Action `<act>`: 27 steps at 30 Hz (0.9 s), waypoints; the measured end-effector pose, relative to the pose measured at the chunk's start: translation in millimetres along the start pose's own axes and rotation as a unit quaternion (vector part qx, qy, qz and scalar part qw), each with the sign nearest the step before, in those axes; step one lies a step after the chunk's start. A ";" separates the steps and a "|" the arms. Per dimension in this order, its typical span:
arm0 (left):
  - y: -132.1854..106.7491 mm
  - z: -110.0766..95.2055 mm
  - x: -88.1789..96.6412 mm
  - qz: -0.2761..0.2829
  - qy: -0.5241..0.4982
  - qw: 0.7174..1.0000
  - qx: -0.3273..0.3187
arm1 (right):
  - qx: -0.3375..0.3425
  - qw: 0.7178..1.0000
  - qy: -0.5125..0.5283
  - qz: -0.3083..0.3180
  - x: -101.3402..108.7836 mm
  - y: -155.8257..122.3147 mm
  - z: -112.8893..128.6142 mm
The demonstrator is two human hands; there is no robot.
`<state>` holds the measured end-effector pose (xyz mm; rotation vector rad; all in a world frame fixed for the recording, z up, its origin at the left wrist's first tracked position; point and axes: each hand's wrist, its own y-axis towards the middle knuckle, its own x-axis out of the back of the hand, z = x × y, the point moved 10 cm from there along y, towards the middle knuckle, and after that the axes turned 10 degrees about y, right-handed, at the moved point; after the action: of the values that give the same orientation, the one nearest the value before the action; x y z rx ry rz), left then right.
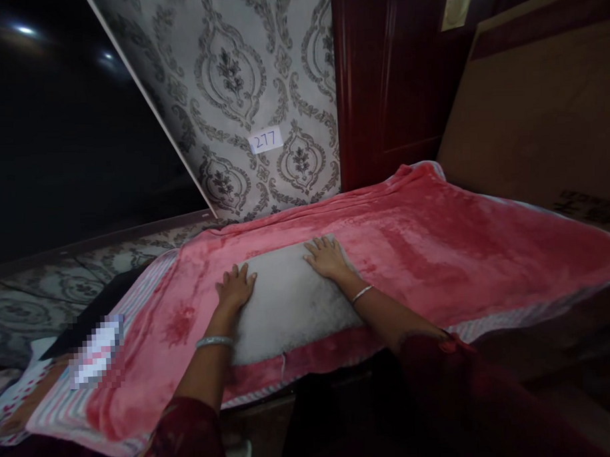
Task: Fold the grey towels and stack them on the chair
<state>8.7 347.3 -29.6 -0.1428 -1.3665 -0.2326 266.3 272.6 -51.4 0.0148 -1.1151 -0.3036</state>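
Observation:
A grey-white pillow (pixel 288 306) lies on a pink fleece blanket (pixel 435 244) spread over a bed. My left hand (pixel 235 285) rests flat on the pillow's left edge, fingers spread and open, with a bangle on the wrist. My right hand (pixel 327 257) lies flat on the pillow's far right corner, fingers stretched out, also with a bangle. Both palms press down on the pillow and neither hand grips anything.
A striped sheet (pixel 61 410) shows under the blanket's near edge. A patterned grey wall panel with a "277" label (pixel 265 140) stands behind the bed, beside a dark red door (pixel 385 86). A brown board (pixel 535 107) leans at the right. A blurred patch (pixel 96 352) sits at left.

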 end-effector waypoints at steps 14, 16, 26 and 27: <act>-113.4 -195.1 18.2 -0.069 -0.053 0.963 -0.257 | -0.045 0.779 0.610 -0.138 -8.5 -70.7 -38.5; -117.0 -199.8 12.0 -0.076 -0.040 0.963 -0.253 | -0.046 0.717 0.678 -0.153 -15.3 -74.3 -44.7; -100.1 -102.6 -1.8 -0.048 0.034 0.986 -0.154 | -0.064 0.568 0.799 -0.187 -20.0 -74.1 -54.1; -98.6 -83.5 -4.7 -0.044 0.037 0.989 -0.133 | -0.064 0.569 0.799 -0.185 -20.3 -74.1 -54.5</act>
<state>62.9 232.5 -54.2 -0.2947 -1.2646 -0.4896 289.2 199.0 -105.6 0.3395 0.7936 -0.5524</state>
